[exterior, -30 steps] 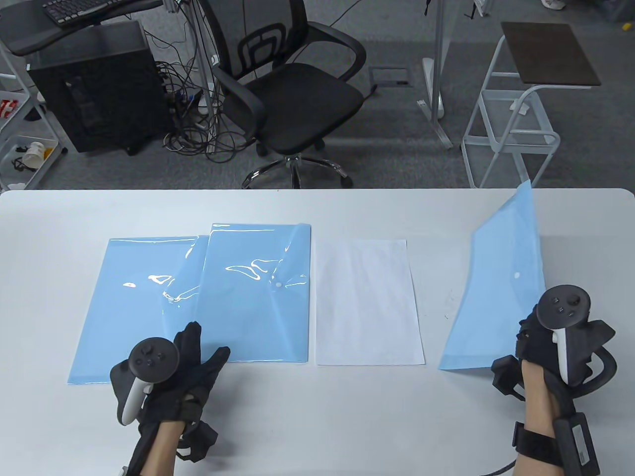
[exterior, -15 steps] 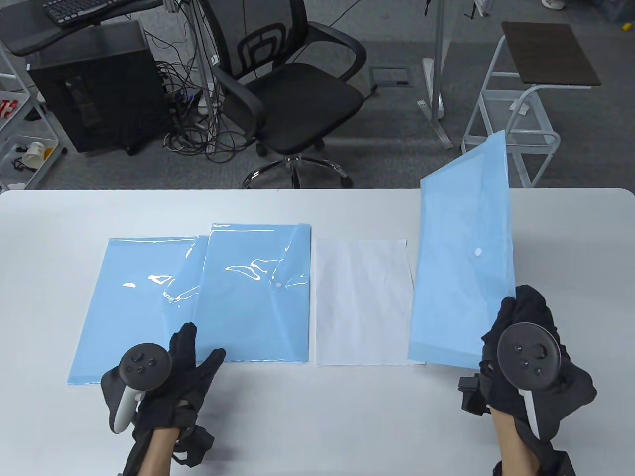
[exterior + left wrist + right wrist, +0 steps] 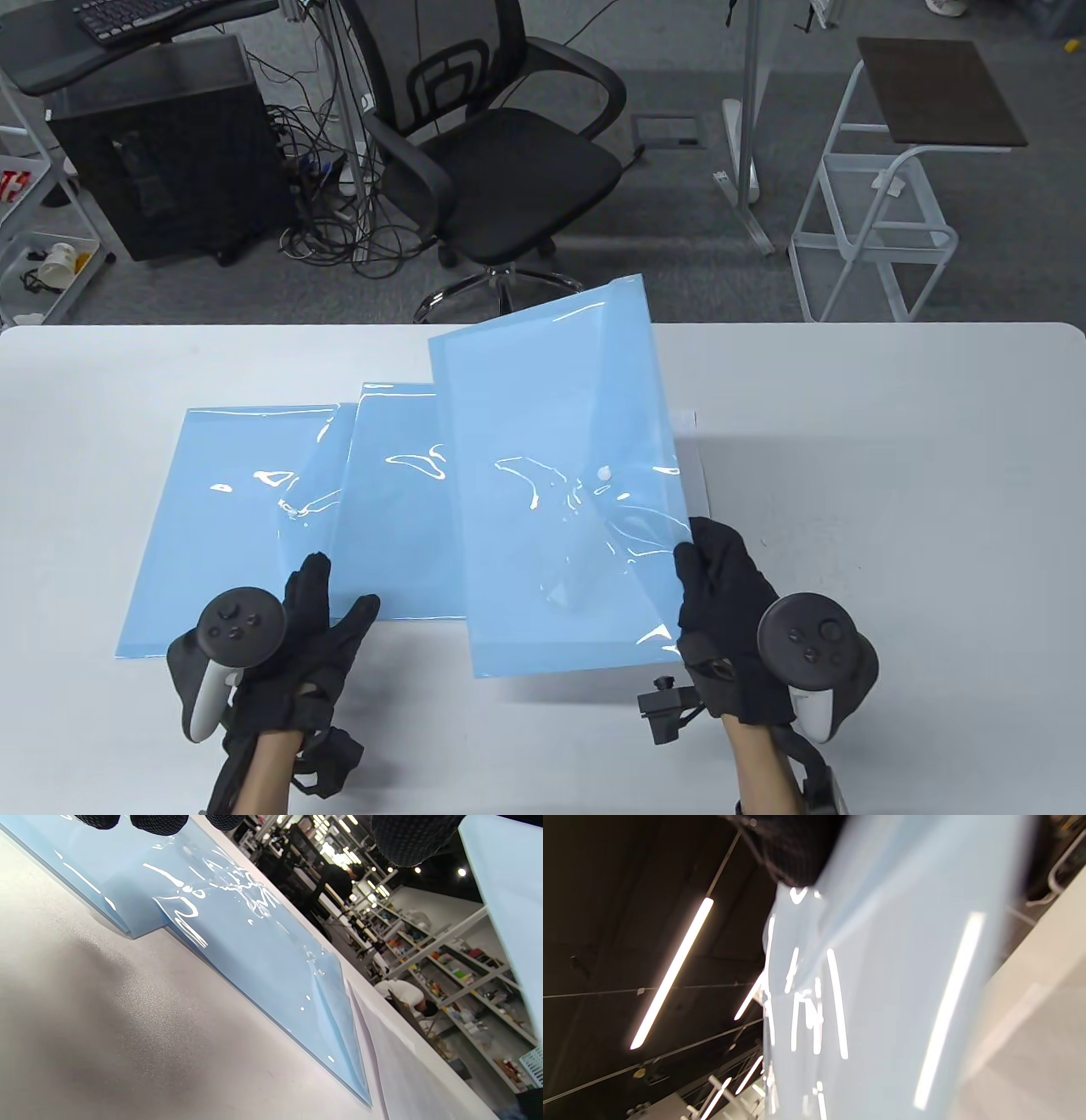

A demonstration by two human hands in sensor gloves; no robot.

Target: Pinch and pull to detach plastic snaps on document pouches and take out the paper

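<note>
A: Right hand [image 3: 721, 607] pinches the right edge of a blue pouch [image 3: 560, 492], held tilted above the paper [image 3: 700, 463].

B: Left hand [image 3: 293, 645] lies flat, fingers straight, on two pouches [image 3: 254, 518] lying on the table [image 3: 891, 509].

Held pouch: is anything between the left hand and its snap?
Nothing visible. The left hand rests open on the flat pouches; the snap on the held pouch, gripped by the right hand, faces up, uncovered.

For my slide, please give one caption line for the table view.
Right hand grips a blue document pouch above the white paper; left hand rests on two flat pouches.
</note>
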